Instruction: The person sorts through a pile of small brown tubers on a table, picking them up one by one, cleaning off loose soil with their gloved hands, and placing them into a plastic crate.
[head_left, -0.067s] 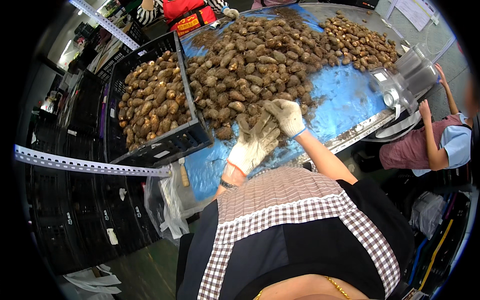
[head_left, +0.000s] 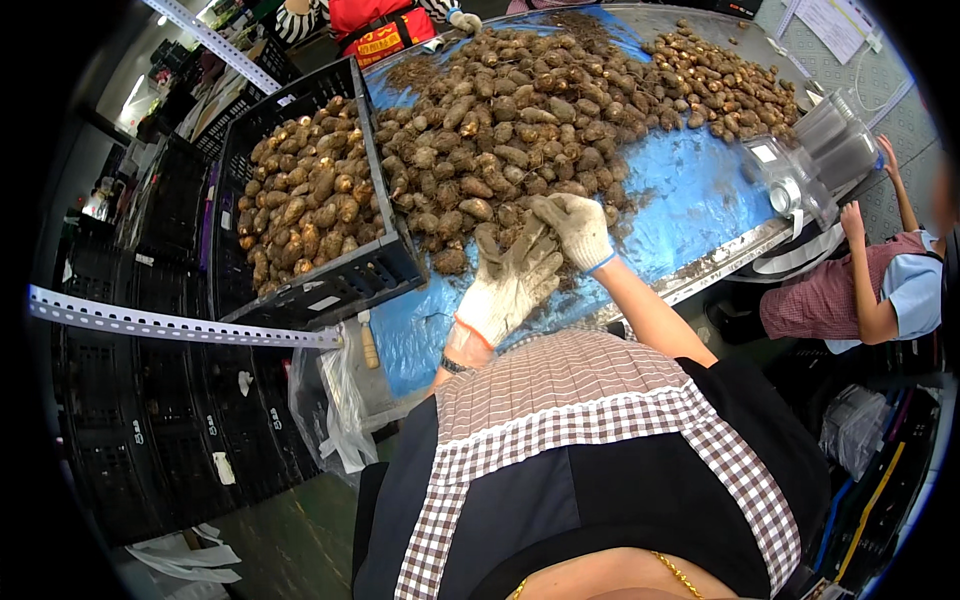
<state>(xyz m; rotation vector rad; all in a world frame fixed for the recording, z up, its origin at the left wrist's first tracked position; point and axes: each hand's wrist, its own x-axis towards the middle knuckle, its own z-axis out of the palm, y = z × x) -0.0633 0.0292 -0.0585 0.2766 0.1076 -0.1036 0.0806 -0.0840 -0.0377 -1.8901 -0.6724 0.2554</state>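
we saw the gloved left hand [head_left: 512, 285] palm up, fingers spread wide; the gloved right hand [head_left: 580, 235] was curled at its fingertips, and we couldn't tell whether it pinched anything. brown tubers [head_left: 510, 125] lay heaped on the blue sheet [head_left: 685, 200] just beyond both hands; more sat in the black crate [head_left: 335, 287] at left.

Rough Beside Glossy

The heaped tubers [head_left: 510, 130] look matt and rough, with hairy fibres. The gloves [head_left: 505, 298] are of knitted cloth — dull, soiled with earth. The sheet [head_left: 690, 205] is glossy, wrinkled plastic; the crate [head_left: 398, 268] is hard plastic, the apron [head_left: 570, 385] cloth.
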